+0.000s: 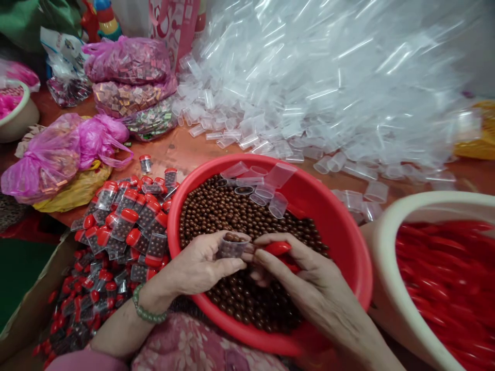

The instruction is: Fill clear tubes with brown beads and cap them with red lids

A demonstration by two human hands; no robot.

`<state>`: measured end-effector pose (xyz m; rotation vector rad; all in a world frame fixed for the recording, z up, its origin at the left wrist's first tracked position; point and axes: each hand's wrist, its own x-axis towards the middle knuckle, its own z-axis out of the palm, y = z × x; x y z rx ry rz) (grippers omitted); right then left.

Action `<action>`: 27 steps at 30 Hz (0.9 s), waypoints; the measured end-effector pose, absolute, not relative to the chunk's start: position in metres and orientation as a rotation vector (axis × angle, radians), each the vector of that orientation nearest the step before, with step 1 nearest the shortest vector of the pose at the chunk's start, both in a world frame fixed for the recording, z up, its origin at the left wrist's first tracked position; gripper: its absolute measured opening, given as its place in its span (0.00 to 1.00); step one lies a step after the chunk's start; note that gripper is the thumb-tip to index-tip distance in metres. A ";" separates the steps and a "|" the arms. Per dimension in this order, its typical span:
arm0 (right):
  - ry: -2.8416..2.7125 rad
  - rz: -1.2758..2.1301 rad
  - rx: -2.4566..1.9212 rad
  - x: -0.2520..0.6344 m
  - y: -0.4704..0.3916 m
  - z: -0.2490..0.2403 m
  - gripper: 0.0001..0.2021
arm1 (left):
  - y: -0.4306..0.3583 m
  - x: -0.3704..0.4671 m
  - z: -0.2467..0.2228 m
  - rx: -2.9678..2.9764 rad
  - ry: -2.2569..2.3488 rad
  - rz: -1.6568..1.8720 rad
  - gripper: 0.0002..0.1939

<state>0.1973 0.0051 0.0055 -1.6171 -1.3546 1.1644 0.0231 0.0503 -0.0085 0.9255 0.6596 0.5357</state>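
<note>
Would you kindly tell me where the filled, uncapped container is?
In the head view, the container is in the left hand just left of centre, over the red basin, beside the right hand.

A single view was on record, from a camera worn on the person's head. It looked from above the near side of the red basin (348, 247), at close range, facing forward and down. The left hand (207, 263) and right hand (305, 268) fell near mid-frame, over the red basin. The patterned cloth (193, 340) lay nearer the lens than the red basin; the mound of clear tubes (328, 77) closed the view beyond it. The frame cut off the white tub (386, 247) to its right.
</note>
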 end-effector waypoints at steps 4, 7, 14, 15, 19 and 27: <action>-1.178 1.136 -1.602 0.198 0.003 0.005 0.19 | 0.052 0.025 -0.005 0.806 0.641 0.526 0.19; -1.120 1.092 -1.526 0.197 0.005 0.004 0.16 | 0.053 0.027 -0.003 0.799 0.691 0.527 0.18; -1.008 1.019 -1.477 0.180 0.013 0.005 0.14 | 0.051 0.033 -0.001 0.765 0.818 0.537 0.24; -1.028 0.972 -1.477 0.177 0.013 0.005 0.14 | 0.050 0.034 -0.001 0.781 0.822 0.541 0.24; -1.200 0.636 -1.451 0.167 0.013 0.002 0.14 | 0.048 0.038 -0.002 0.877 0.845 0.599 0.20; -1.288 0.454 -1.413 0.163 0.005 -0.009 0.11 | 0.037 0.044 0.006 0.772 0.868 0.663 0.22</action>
